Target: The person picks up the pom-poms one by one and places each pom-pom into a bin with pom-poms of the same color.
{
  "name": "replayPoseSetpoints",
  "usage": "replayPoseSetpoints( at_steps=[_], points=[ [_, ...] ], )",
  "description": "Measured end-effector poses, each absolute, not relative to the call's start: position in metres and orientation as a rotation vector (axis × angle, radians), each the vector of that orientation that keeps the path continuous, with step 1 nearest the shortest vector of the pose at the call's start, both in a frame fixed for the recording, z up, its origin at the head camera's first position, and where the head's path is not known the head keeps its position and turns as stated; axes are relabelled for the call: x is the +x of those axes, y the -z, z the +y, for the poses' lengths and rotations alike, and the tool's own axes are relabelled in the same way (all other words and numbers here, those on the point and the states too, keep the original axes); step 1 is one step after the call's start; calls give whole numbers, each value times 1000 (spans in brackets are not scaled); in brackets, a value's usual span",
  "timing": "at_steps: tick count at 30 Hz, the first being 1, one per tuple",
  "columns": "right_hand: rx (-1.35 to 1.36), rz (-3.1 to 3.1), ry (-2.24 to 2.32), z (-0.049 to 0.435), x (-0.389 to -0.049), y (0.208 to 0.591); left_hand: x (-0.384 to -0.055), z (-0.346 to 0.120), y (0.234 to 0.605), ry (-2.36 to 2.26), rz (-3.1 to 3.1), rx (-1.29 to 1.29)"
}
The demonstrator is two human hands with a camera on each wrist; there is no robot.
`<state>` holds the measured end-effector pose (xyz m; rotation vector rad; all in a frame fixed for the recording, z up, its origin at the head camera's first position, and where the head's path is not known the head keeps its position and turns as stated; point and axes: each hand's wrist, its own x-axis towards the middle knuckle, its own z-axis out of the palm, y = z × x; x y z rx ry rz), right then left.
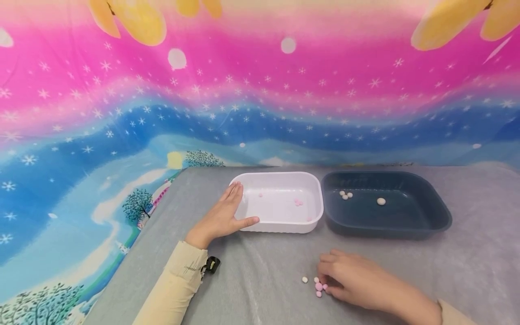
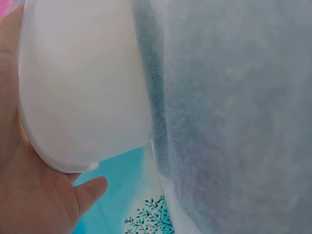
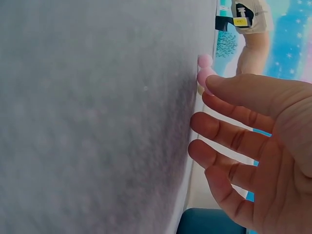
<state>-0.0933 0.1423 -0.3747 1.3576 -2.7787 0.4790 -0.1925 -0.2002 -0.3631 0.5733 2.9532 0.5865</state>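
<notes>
My left hand (image 1: 219, 221) rests against the left end of a white plastic tray (image 1: 280, 229), straight fingers at its rim and thumb stretched along the front edge. In the left wrist view, the palm lies against the tray's outer wall. Several small pink balls (image 1: 298, 202) lie inside this tray. Over the grey cloth, my right hand (image 1: 361, 277) pinches a small pink ball (image 1: 325, 286) between thumb and forefinger. Beside it sit a larger pink ball (image 1: 318, 287), another small pink one (image 1: 318, 294) and two whitish balls (image 1: 304, 280).
A dark blue tray (image 1: 386, 231) stands close to the right of the white one, holding several cream balls (image 1: 381, 201). Grey cloth (image 1: 260, 275) covers the table. Behind hangs a colourful snowflake-printed backdrop (image 1: 260, 90).
</notes>
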Motion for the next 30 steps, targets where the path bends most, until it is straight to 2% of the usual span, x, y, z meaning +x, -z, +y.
replayPoseSetpoints(
  at_steps=[30],
  points=[
    [1345, -2743, -688, 145, -95, 373, -194, -201, 365, -588, 2952, 562]
  ],
)
